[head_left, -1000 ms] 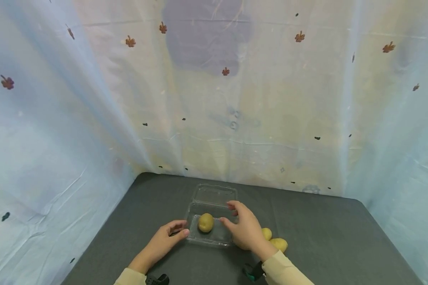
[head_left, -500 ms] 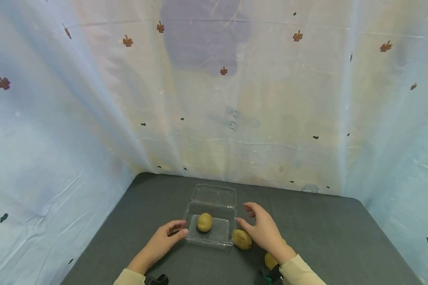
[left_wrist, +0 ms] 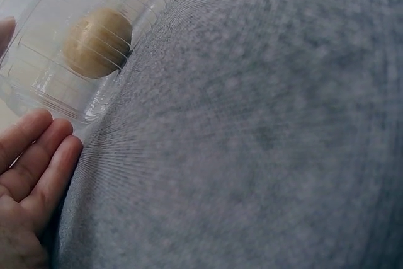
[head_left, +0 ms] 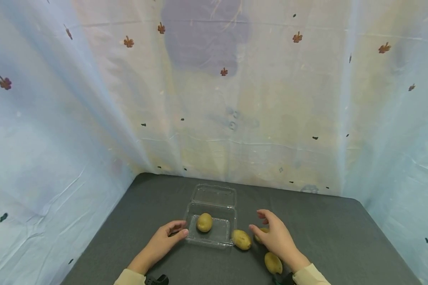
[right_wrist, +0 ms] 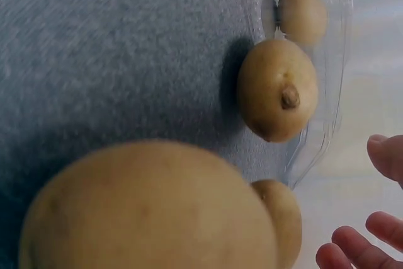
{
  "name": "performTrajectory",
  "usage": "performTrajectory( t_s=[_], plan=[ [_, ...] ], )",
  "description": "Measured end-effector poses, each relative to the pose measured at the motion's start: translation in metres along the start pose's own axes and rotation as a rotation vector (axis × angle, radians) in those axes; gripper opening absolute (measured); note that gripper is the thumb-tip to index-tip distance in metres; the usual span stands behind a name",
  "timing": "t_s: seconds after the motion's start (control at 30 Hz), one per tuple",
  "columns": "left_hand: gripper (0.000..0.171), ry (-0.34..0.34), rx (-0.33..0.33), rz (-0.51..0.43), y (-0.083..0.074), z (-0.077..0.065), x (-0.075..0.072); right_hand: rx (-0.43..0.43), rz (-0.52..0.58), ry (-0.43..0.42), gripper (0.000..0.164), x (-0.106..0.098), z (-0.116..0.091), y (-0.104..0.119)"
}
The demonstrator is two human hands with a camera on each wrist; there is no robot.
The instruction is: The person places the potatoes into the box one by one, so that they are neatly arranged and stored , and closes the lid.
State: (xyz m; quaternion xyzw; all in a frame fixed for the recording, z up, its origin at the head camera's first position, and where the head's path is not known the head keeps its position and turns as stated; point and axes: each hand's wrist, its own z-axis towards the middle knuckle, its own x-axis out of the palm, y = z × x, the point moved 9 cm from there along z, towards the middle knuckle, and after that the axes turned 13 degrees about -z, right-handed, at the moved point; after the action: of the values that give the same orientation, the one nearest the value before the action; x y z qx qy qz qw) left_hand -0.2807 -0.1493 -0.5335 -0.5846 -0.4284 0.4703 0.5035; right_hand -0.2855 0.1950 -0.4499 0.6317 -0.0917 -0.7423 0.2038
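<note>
Container (head_left: 222, 227) on table (head_left: 335, 233), curtain (head_left: 281, 103) behind

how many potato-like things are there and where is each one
4 potato-like things: one inside the clear container, one by its near right corner, one partly behind the right hand, one beside that hand's wrist. The hand or arm could hide more.

A yellow-brown oval item (head_left: 204, 222) sits inside the clear container (head_left: 221, 228).
</note>
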Motion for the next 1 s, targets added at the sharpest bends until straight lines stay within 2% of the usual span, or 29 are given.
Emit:
performTrajectory(
  t_s=[0.13, 0.37, 0.6, 1.0],
  plan=[
    [0.051, 0.004, 0.007, -0.004, 0.0, 0.0, 0.001, 0.006, -0.004, -0.005, 0.061, -0.003, -0.002, -0.005],
    [0.05, 0.009, 0.012, -0.008, 0.001, 0.0, 0.001, 0.014, -0.046, -0.009, 0.078, -0.006, -0.006, -0.017],
    [0.05, -0.006, 0.008, 0.005, 0.001, 0.0, 0.0, 0.046, -0.063, -0.001, 0.066, -0.011, -0.012, -0.031],
    [0.049, -0.009, 0.003, 0.014, 0.001, 0.0, 0.0, 0.071, -0.09, 0.028, 0.069, -0.003, -0.023, -0.06]
  ],
)
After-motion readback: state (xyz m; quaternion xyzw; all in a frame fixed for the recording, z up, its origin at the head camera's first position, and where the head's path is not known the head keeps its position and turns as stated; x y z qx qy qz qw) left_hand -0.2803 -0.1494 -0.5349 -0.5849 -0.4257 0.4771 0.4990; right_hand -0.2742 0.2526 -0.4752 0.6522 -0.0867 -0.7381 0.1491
